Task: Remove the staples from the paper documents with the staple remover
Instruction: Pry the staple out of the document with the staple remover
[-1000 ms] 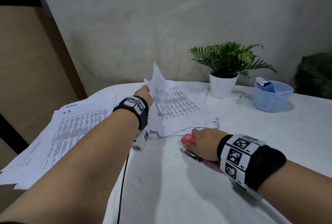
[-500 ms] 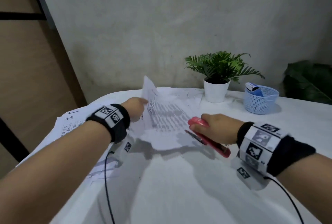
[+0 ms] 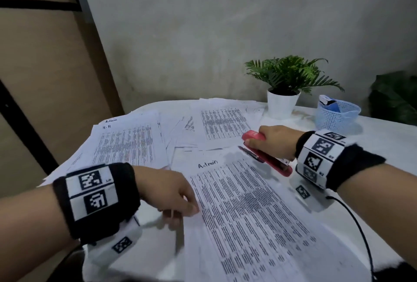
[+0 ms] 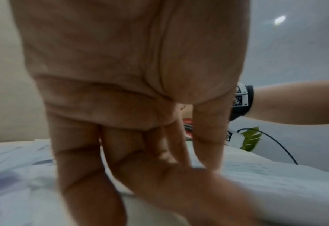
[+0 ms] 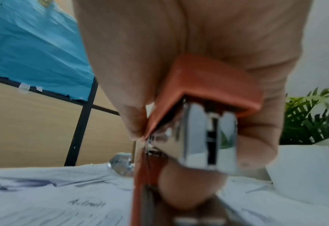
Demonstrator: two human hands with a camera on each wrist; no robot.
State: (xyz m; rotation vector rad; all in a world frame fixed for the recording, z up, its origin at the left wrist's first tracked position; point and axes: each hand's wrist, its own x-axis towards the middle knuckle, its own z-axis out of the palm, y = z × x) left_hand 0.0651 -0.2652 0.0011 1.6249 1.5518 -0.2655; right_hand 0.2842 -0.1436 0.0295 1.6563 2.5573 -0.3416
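Your left forearm reaches in from the lower left, a black band with white coded tags round the wrist; your left hand (image 3: 171, 193) is turned palm down, its fingers (image 4: 86, 175) long and nearly straight, tips pointing down; your right forearm comes in from the right, banded the same way; your right hand (image 3: 274, 144) is held further forward, its fingers (image 5: 256, 137) and thumb curled tight round what it holds, knuckles up, with a cable trailing from that wrist.
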